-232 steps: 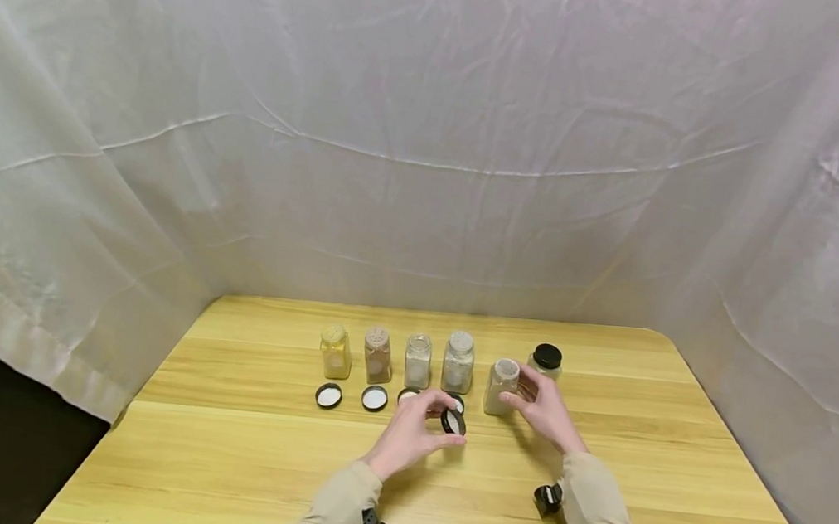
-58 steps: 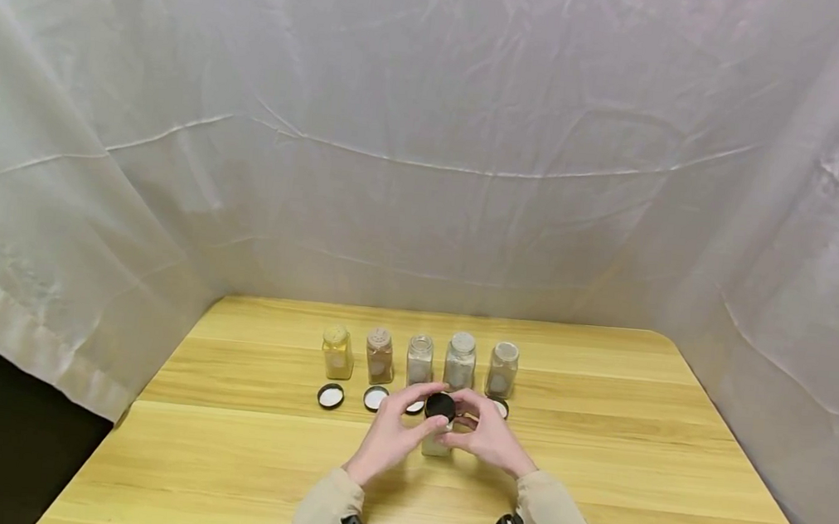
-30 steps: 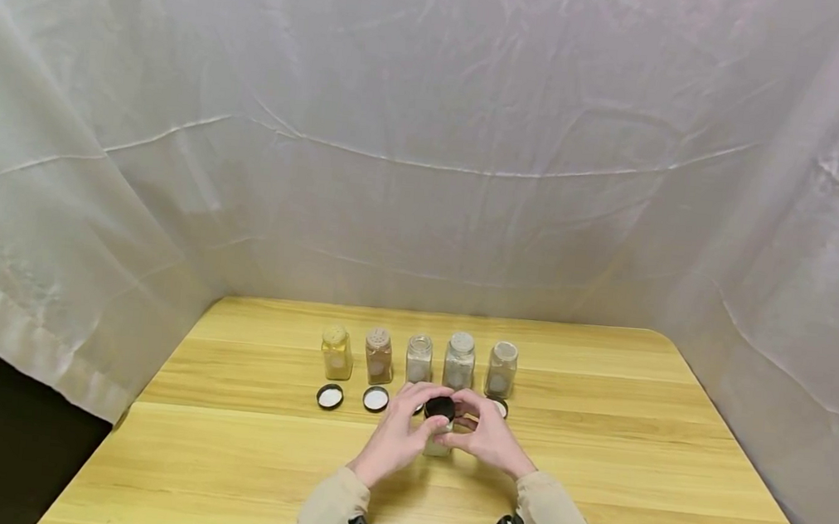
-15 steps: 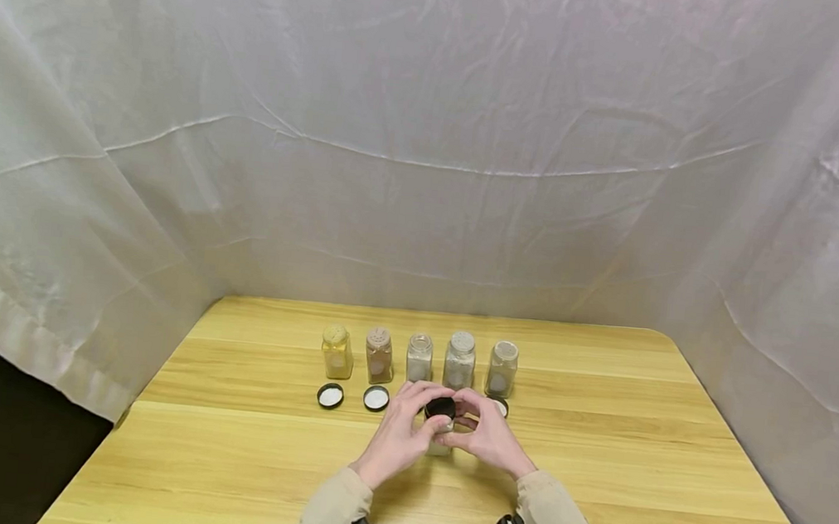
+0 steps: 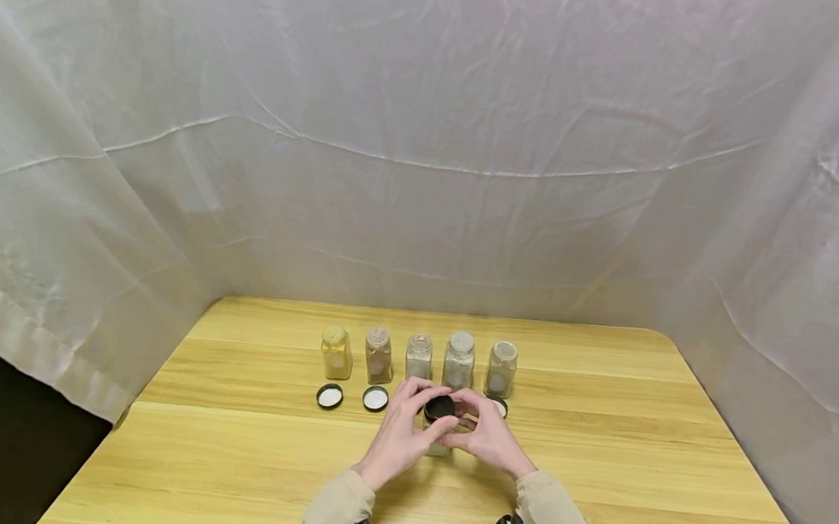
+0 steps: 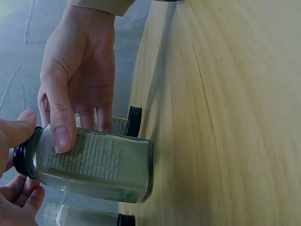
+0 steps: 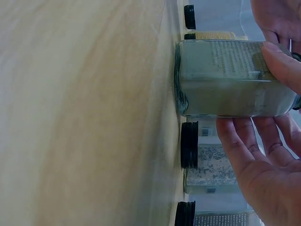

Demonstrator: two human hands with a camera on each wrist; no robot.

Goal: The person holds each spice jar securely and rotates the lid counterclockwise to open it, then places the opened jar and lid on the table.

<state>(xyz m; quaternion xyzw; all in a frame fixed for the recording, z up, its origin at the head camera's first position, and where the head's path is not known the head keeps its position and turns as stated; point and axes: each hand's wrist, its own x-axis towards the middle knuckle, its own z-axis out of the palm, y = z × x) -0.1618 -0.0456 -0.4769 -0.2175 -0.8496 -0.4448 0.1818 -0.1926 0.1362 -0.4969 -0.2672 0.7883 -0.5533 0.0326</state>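
Between the hands, a square glass spice jar [image 6: 94, 162] with pale powder inside stands upright on the table. Its black lid [image 5: 440, 408] sits at the neck. My left hand [image 5: 402, 434] grips that lid, thumb on the near side and fingers on the far side. The jar's body is held by my right hand [image 5: 483, 434], with its thumb pressed on the glass in the left wrist view. Behind them runs a row of unlidded jars: a yellow one [image 5: 337, 353], a reddish-brown one [image 5: 379, 356] and several paler ones, including the rightmost jar [image 5: 502, 369].
Upturned black lids with white liners lie before the row, such as the leftmost lid [image 5: 329, 396] and its neighbour [image 5: 375, 399]. Others are partly or wholly covered by the hands. A wooden table [image 5: 634, 464] spreads around, with a pale curtain [image 5: 424, 212] behind it.
Earlier my left hand held a loose lid; the rightmost unlidded jar now has one before it. The black-lidded jar came from the far right to front centre. Lately my left fingers shifted slightly around its lid.
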